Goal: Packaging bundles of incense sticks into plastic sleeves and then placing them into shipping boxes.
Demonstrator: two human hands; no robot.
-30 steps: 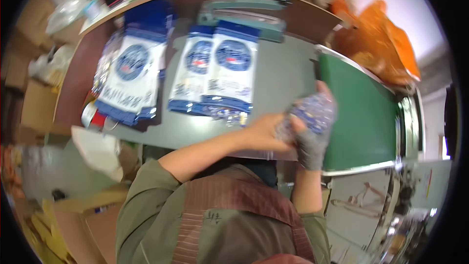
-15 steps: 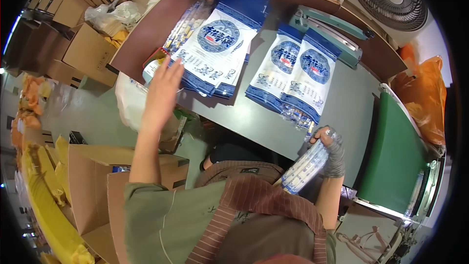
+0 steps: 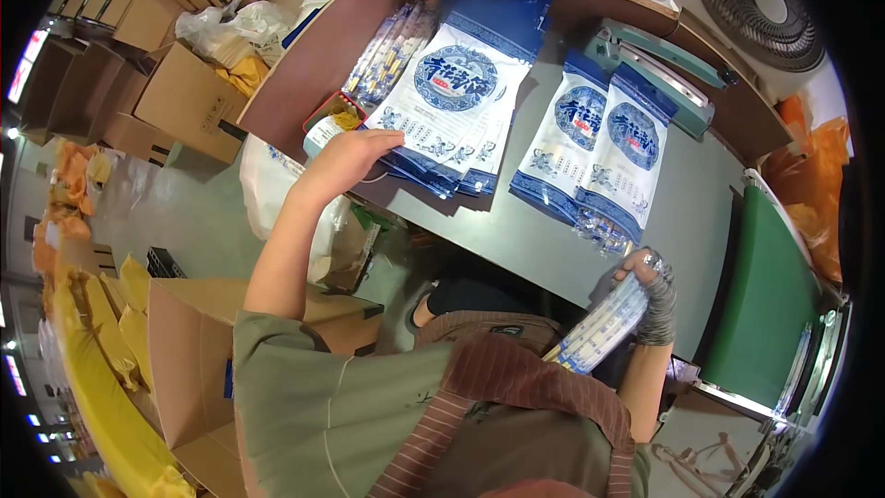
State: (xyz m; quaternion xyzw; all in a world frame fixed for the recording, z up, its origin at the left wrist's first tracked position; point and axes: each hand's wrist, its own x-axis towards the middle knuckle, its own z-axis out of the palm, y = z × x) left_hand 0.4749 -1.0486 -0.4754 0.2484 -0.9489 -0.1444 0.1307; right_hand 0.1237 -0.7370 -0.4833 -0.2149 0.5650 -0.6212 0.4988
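Observation:
My left hand lies with outstretched fingers on the near left corner of a stack of white and blue printed plastic bags. My right hand, wrapped in grey material, is closed around a bundle of paper-wrapped chopsticks. The bundle slants down to the left, over the table's near edge. Beyond the right hand lie two filled bags side by side, with clear plastic and stick ends poking from the near end of one.
A red-rimmed box of yellow bands and more wrapped chopsticks sit left of the bag stack. A green heat sealer stands at the back right. A green-topped surface is at right; an open cardboard box stands at lower left.
My left hand has moved right, from beside the red-rimmed box onto the bag stack's corner. My right hand keeps hold of the chopstick bundle. The whole view has shifted slightly.

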